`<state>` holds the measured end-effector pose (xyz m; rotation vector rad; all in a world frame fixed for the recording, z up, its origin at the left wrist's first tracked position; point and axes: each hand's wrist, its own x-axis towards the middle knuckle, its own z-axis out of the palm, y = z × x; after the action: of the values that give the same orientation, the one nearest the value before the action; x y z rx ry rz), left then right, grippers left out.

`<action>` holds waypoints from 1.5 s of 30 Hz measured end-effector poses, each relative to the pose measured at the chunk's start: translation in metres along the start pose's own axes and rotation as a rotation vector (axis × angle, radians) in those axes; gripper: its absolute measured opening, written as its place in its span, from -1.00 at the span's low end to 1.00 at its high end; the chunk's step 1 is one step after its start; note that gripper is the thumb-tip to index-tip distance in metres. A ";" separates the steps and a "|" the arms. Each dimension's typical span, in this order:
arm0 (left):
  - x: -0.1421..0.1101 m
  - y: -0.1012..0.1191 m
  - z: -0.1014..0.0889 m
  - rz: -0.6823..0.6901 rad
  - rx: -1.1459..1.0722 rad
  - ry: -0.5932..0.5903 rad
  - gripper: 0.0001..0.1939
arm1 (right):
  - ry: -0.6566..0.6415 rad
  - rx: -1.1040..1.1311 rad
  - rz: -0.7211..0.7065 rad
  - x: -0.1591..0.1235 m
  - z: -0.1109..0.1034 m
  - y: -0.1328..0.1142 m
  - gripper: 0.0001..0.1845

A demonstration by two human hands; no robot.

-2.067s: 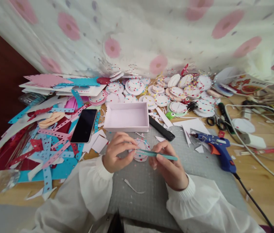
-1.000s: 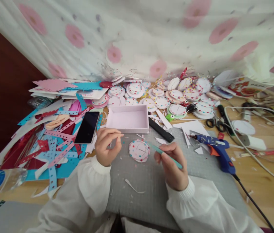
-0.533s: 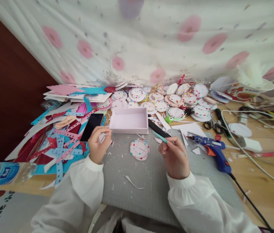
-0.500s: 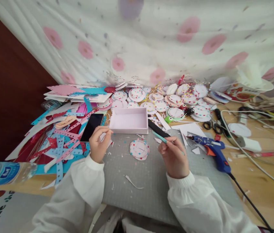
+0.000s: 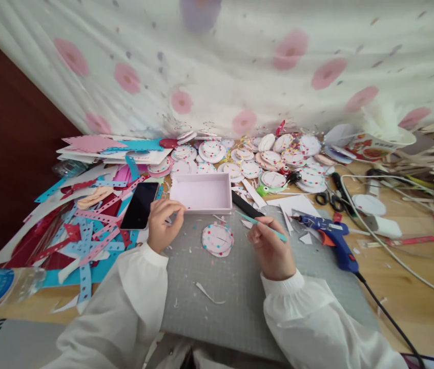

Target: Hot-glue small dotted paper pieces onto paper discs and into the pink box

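My left hand (image 5: 164, 223) is closed, thumb and index finger pinched together in front of the left corner of a pale lilac open box (image 5: 220, 210). A tiny reddish speck shows by its fingertips; what they hold is too small to make out. In my right hand (image 5: 272, 246) are slim teal tweezers (image 5: 281, 237), their tips pointing left toward the box's right front corner. Between the hands a round white paper disc (image 5: 218, 247) edged with red and blue dots lies on the grey cutting mat (image 5: 235, 297). A curled paper scrap (image 5: 208, 293) lies nearer me.
A black phone (image 5: 140, 205) and punched paper strips (image 5: 99, 218) lie left. Several dotted discs (image 5: 212, 150) fill the back. To the right are a blue glue gun (image 5: 330, 233), scissors (image 5: 330, 200) and a white cable (image 5: 389, 241). A bottle (image 5: 1, 287) lies front left.
My left hand has moved right, toward the box's front edge, still pinched. The tweezers have turned slightly in my right hand. The whole view has shifted a little.
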<state>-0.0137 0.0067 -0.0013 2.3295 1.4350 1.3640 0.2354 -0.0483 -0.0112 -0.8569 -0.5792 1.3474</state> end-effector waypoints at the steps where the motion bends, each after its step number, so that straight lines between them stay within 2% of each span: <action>1: -0.002 0.000 -0.001 0.002 -0.019 -0.001 -0.84 | 0.009 -0.007 0.000 0.000 -0.001 0.000 -0.82; 4: -0.008 0.001 -0.003 0.011 -0.053 0.005 -0.78 | 0.026 -0.083 -0.055 0.001 -0.004 0.002 -0.82; 10: -0.014 0.006 -0.004 0.016 -0.029 0.011 -0.75 | 0.052 -0.359 -0.322 0.004 -0.010 0.003 -0.87; 14: -0.014 0.008 -0.003 0.012 -0.020 0.031 -0.73 | 0.020 -0.416 -0.377 0.008 0.000 -0.008 -0.80; 18: -0.014 0.008 -0.002 0.015 -0.021 0.038 -0.74 | -0.099 -0.519 -0.427 0.019 0.025 -0.024 -0.78; 22: -0.014 0.009 -0.002 0.027 -0.022 0.051 -0.74 | -0.248 -0.847 -0.496 0.037 0.052 -0.033 -0.88; 25: -0.014 0.010 -0.002 0.026 -0.022 0.051 -0.73 | -0.335 -1.015 -0.569 0.045 0.066 -0.028 -0.91; 30: -0.014 0.010 -0.002 0.026 -0.025 0.053 -0.74 | -0.476 -1.180 -0.652 0.049 0.070 -0.010 -0.84; 37: -0.014 0.011 -0.001 -0.005 -0.005 0.041 -0.72 | -0.499 -1.333 -0.689 0.053 0.065 -0.004 -0.81; 45: -0.014 0.011 -0.002 -0.005 0.015 0.031 -0.72 | -0.601 -1.420 -0.788 0.062 0.081 0.006 -0.84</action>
<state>-0.0101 -0.0109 -0.0033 2.3227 1.4638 1.3995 0.1777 0.0280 0.0243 -1.0772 -2.2065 0.2546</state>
